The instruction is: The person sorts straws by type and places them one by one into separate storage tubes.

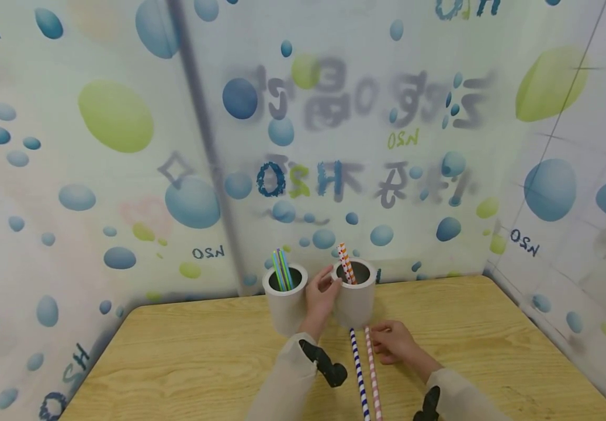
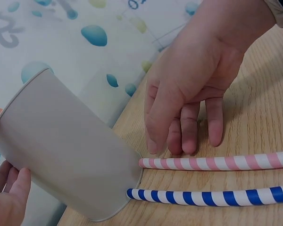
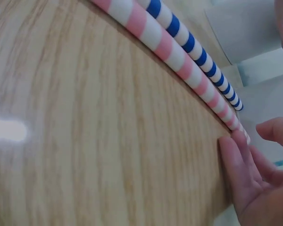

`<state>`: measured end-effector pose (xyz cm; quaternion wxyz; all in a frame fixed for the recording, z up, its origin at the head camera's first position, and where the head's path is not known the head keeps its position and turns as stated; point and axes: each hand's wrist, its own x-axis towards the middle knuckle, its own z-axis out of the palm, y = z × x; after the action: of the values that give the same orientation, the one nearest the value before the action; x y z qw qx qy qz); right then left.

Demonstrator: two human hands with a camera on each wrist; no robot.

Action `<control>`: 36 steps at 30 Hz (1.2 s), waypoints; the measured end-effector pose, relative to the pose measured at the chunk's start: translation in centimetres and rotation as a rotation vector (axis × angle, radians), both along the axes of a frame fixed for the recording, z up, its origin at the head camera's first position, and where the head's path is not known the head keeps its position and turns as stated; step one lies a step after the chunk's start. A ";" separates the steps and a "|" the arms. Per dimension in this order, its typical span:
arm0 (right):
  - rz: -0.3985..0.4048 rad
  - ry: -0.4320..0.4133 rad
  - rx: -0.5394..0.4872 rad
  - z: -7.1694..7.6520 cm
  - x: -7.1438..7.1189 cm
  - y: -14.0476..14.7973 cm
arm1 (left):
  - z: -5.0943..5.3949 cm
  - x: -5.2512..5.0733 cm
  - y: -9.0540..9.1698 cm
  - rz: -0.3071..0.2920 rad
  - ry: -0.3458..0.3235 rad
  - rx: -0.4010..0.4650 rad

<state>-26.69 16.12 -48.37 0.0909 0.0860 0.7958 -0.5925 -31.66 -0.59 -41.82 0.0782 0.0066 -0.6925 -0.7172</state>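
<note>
Two white cylindrical cups stand side by side at the back of the table. My left hand [image 1: 321, 298] grips the right cup [image 1: 354, 304] at its left side, near the rim; orange-patterned paper straws [image 1: 346, 266] lean inside it. Colourful green, blue and purple straws [image 1: 282, 270] stand in the left cup [image 1: 284, 307]. In front of the right cup lie a blue-and-white striped paper straw [image 2: 207, 197] and a pink-and-white striped paper straw [image 2: 226, 163]. My right hand [image 1: 394, 342] is beside the pink straw's far end, fingers loosely bent, holding nothing; whether its fingertips touch the straw is unclear.
The wooden table [image 1: 187, 356] reaches back to a wall covering [image 1: 418, 245] printed with blue and green drops. Both striped straws run toward the near edge, roughly parallel, with their far ends close to the right cup's base.
</note>
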 end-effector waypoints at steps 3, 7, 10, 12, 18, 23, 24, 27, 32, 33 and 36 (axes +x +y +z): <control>-0.010 0.007 0.012 0.0 0.1 -0.2 | -0.1 0.0 0.0 0.001 0.003 0.009; -0.045 0.002 0.042 0.2 0.3 -0.6 | -0.1 0.0 0.0 0.001 -0.003 0.015; -0.051 0.009 0.066 0.4 0.5 -0.9 | 0.0 0.0 0.0 0.000 -0.002 0.014; -0.050 0.010 0.082 0.5 0.5 -1.0 | -0.1 -0.1 0.0 -0.002 0.004 0.013; -0.046 0.000 0.125 0.4 0.3 -1.4 | -0.3 -0.2 0.0 -0.004 0.004 0.010; -0.037 -0.001 0.153 0.6 0.3 -1.6 | -0.4 -0.3 0.0 0.000 0.004 0.015; -0.038 -0.004 0.158 0.6 0.3 -1.6 | -0.4 -0.3 0.1 0.002 0.001 0.016; -0.046 -0.013 0.164 0.6 0.2 -1.7 | -0.3 -0.3 0.1 0.006 -0.004 0.015; -0.049 -0.001 0.149 0.5 0.2 -2.0 | -0.2 -0.2 0.1 0.002 0.003 0.020; -0.047 0.003 0.147 0.5 0.3 -2.0 | -0.2 -0.2 0.1 0.000 0.003 0.020; -0.041 0.008 0.150 0.4 0.2 -2.0 | -0.2 -0.2 0.1 -0.005 0.003 0.022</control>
<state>-26.54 14.08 -47.98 0.0690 0.1067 0.8363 -0.5333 -31.83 -0.53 -42.01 0.0772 0.0048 -0.6845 -0.7249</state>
